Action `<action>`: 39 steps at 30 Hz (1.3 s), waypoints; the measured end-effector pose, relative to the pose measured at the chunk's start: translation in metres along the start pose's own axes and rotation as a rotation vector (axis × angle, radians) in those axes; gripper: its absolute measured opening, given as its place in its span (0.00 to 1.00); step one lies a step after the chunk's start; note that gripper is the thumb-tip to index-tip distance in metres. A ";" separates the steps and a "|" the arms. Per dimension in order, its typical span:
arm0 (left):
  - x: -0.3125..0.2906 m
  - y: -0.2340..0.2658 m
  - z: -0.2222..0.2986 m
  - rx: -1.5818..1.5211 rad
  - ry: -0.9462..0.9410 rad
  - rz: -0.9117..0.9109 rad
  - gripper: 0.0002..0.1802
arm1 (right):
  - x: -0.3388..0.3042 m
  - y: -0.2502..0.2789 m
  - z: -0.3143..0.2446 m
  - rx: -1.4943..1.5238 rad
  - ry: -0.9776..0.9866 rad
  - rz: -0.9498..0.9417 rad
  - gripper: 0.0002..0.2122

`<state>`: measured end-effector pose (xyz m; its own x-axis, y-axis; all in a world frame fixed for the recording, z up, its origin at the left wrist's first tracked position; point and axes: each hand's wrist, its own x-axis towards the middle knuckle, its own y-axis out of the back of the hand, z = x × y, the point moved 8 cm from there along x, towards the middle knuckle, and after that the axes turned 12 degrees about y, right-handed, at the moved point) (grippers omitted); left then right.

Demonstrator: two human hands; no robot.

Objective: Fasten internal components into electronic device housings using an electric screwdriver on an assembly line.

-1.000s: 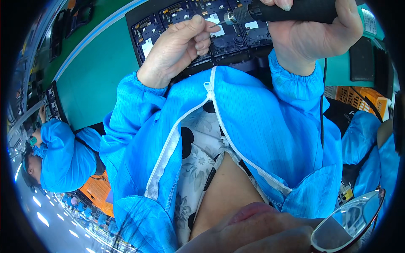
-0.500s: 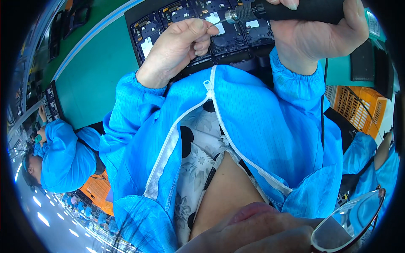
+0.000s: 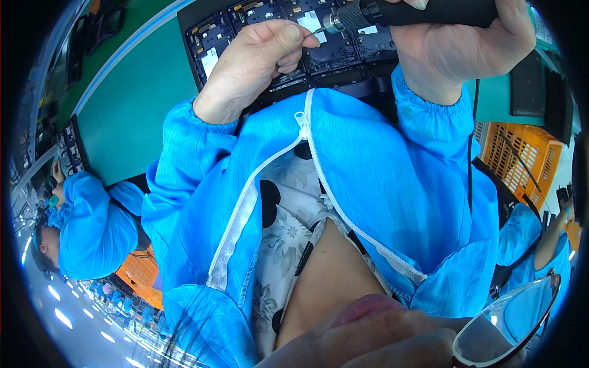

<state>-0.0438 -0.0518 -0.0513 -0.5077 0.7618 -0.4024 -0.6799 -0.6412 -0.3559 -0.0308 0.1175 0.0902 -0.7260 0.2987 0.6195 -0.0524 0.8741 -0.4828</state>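
Head view: right hand [image 3: 460,52] wrapped firmly around black electric screwdriver [image 3: 442,12], driver lying roughly level, bit [image 3: 316,31] pointing left. Left hand [image 3: 257,55] has thumb and index pinched together at the bit's tip; can't tell if they grip the bit itself or some tiny part. Both hands over black tray [image 3: 194,12] of dark device frames [image 3: 334,58] with white rectangles. Tray sits by green mat [image 3: 135,110]; orange crate [image 3: 515,153] off to the right.
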 end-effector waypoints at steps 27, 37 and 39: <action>-0.010 0.031 -0.010 -0.335 0.078 0.055 0.19 | -0.028 0.058 -0.054 -0.304 0.039 -0.079 0.17; -0.005 0.023 -0.020 -0.407 0.114 0.017 0.13 | -0.056 0.083 -0.040 -0.316 0.001 -0.011 0.15; -0.003 0.022 -0.021 -0.410 0.101 0.007 0.13 | -0.057 0.084 -0.039 -0.311 0.002 -0.014 0.15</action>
<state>-0.0460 -0.0706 -0.0757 -0.4437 0.7572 -0.4794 -0.3991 -0.6458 -0.6509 0.0327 0.1884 0.0385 -0.7251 0.2865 0.6262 0.1502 0.9532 -0.2622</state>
